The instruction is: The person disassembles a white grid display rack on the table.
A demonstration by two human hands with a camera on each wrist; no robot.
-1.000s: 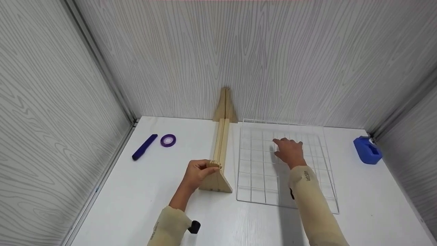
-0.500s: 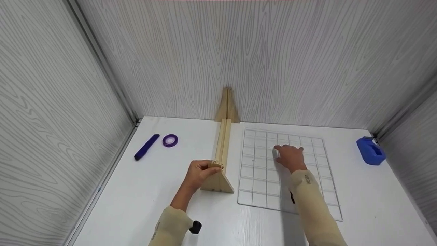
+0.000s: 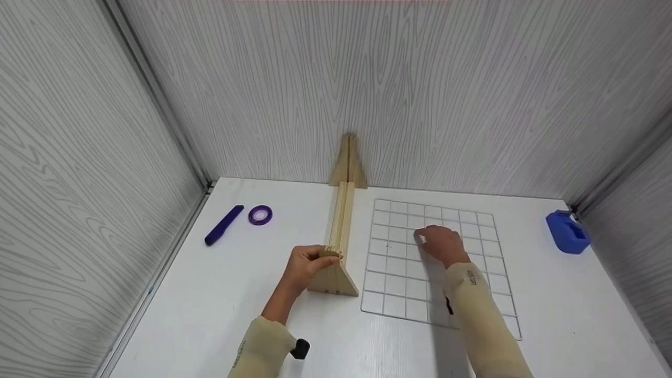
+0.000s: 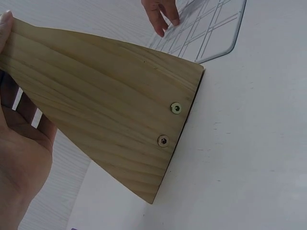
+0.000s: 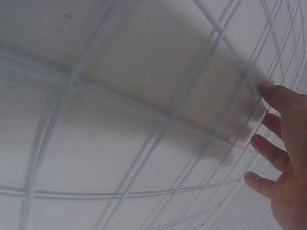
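Observation:
A long wooden stand with triangular end pieces lies on the white table, running back to the wall. My left hand grips the top of its near triangular end, fingers curled over the edge. A white wire grid panel lies flat on the table to the right of the stand. My right hand rests on the grid with fingers spread and straight, fingertips touching the wires.
A purple marker and a purple ribbon roll lie at the back left. A blue tape dispenser sits at the far right near the wall. Grey panelled walls enclose the table on three sides.
The grid's raised far edge has come down flat onto the table, and the panel has shifted slightly left. My right hand moved with it. The left hand stayed on the stand.

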